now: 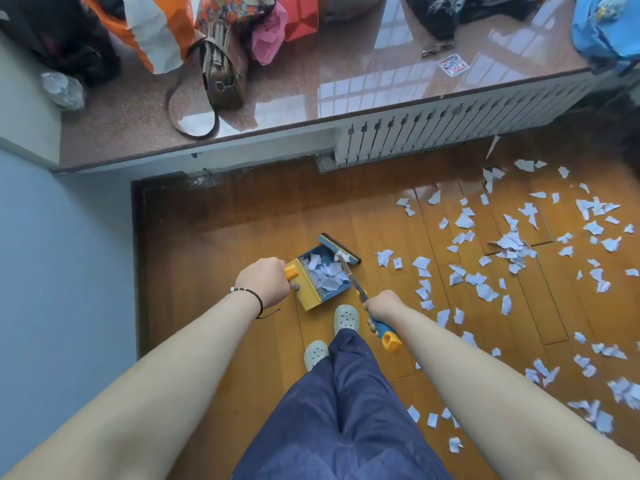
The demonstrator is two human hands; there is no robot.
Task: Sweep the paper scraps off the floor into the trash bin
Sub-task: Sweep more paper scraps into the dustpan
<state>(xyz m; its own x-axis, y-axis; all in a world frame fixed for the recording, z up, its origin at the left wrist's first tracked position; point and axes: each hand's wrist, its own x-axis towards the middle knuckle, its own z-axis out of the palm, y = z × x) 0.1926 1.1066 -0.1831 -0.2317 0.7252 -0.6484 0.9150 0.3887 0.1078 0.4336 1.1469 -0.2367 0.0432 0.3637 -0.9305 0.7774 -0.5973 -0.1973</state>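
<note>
My left hand (265,280) grips the yellow handle top of a blue and yellow dustpan (313,292) standing on the wooden floor. Several white paper scraps (327,273) lie inside the pan. My right hand (382,306) grips the blue and yellow broom handle (388,336). The blue broom head (337,248) rests at the pan's far open edge. Many more paper scraps (512,244) lie scattered over the floor to the right. No trash bin is in view.
A polished stone ledge (346,95) runs along the far side, holding bags and a brown handbag (223,77); a white radiator cover (450,126) sits beneath it. A pale blue wall (62,271) is at left. My feet in white clogs (346,318) stand beside the pan.
</note>
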